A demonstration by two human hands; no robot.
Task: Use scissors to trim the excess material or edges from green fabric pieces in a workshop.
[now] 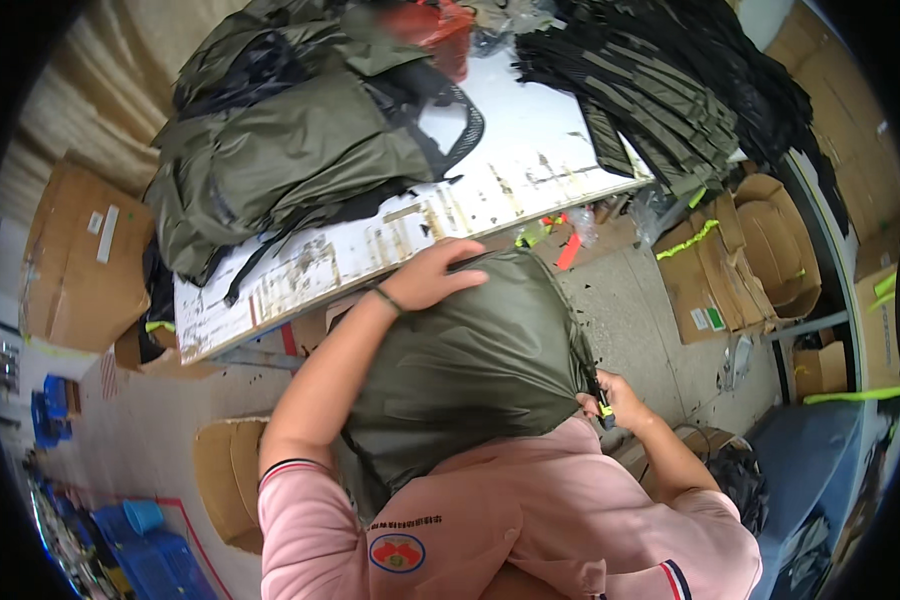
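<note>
An olive-green bag of smooth, shiny fabric (470,345) lies over my lap and reaches up to the table's front edge. My left hand (432,277) rests on its far upper part, the thumb spread away from the fingers. At the bag's right edge, my right hand (622,402) is closed around a small black-and-yellow hand tool (605,410), whose exact kind I cannot make out. The fabric puckers toward this hand, beside a dark strip along that edge.
On the white, stained table (530,150) lie more olive bags (290,150) at left, a red plastic bag (435,30) behind, and a heap of olive-and-black straps (650,100) at right. Cardboard boxes (90,255) stand left; an opened carton (715,270) stands on the right.
</note>
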